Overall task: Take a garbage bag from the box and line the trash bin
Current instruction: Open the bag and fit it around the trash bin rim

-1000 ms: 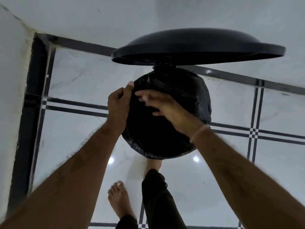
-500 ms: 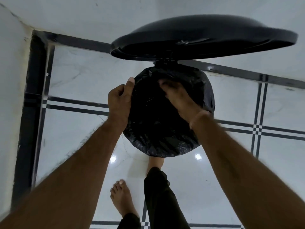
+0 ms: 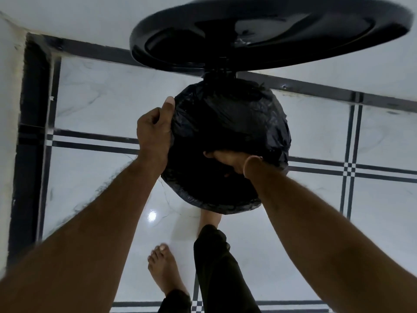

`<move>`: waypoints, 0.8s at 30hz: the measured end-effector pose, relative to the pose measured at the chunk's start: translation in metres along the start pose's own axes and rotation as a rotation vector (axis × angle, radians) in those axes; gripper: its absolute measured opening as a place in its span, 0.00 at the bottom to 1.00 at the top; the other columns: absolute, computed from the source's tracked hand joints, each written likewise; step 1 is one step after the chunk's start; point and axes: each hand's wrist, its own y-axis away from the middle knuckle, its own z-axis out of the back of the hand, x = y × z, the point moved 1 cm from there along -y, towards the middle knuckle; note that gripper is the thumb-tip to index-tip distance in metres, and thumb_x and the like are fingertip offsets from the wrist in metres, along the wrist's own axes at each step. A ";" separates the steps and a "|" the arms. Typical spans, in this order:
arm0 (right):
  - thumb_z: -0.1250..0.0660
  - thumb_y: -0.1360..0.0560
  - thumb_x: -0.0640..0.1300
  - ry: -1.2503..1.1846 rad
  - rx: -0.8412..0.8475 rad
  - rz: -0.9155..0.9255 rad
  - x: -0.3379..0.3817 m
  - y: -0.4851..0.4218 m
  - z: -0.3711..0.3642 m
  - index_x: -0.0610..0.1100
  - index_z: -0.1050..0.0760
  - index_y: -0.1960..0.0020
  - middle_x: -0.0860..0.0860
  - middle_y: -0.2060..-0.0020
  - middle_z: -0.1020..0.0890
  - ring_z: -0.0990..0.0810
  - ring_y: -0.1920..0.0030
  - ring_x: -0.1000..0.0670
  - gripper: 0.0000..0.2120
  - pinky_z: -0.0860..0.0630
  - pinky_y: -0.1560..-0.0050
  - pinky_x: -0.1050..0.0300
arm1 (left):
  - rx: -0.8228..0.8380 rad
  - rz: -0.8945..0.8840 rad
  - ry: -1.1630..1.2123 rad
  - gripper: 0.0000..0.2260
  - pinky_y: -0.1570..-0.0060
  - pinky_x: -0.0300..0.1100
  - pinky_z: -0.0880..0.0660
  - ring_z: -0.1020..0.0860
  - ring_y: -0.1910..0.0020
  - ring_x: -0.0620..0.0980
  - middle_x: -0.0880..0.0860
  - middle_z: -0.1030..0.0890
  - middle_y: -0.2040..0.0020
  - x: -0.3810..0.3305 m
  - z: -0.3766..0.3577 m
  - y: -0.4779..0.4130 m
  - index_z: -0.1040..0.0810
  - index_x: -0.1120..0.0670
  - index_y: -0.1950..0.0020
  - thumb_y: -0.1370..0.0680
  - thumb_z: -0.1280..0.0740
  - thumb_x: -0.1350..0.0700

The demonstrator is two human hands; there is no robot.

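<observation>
No writing, label, brand mark, number or sign can be read anywhere. The crinkled black plastic garbage bag (image 3: pixel 230 123) at the centre is plain. The round glossy black plastic bin lid (image 3: pixel 270 30) at 12 o'clock shows only reflections. The glossy white floor tiles with black line borders (image 3: pixel 101 105) at 9 o'clock carry only their pattern.
</observation>
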 end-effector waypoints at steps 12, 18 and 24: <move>0.43 0.14 0.56 -0.073 0.062 0.498 0.038 0.088 0.042 0.61 0.25 0.28 0.57 0.33 0.19 0.24 0.32 0.54 0.17 0.28 0.32 0.48 | 0.006 -0.017 -0.047 0.33 0.65 0.48 0.38 0.40 0.67 0.56 0.61 0.41 0.68 -0.004 0.002 0.002 0.41 0.63 0.65 0.20 0.31 0.38; 0.41 0.15 0.60 -0.177 -0.232 0.339 0.058 0.013 0.059 0.48 0.24 0.26 0.47 0.28 0.22 0.25 0.30 0.47 0.24 0.32 0.31 0.49 | 0.000 -0.015 -0.078 0.30 0.64 0.48 0.39 0.41 0.66 0.58 0.54 0.42 0.70 -0.002 0.002 0.000 0.44 0.56 0.67 0.20 0.32 0.39; 0.42 0.14 0.55 0.030 -0.335 0.214 0.048 0.000 0.056 0.42 0.31 0.21 0.42 0.22 0.30 0.32 0.22 0.41 0.26 0.37 0.24 0.53 | 0.004 -0.009 -0.078 0.31 0.63 0.50 0.39 0.42 0.65 0.60 0.55 0.43 0.68 0.001 0.002 -0.001 0.43 0.59 0.65 0.21 0.32 0.37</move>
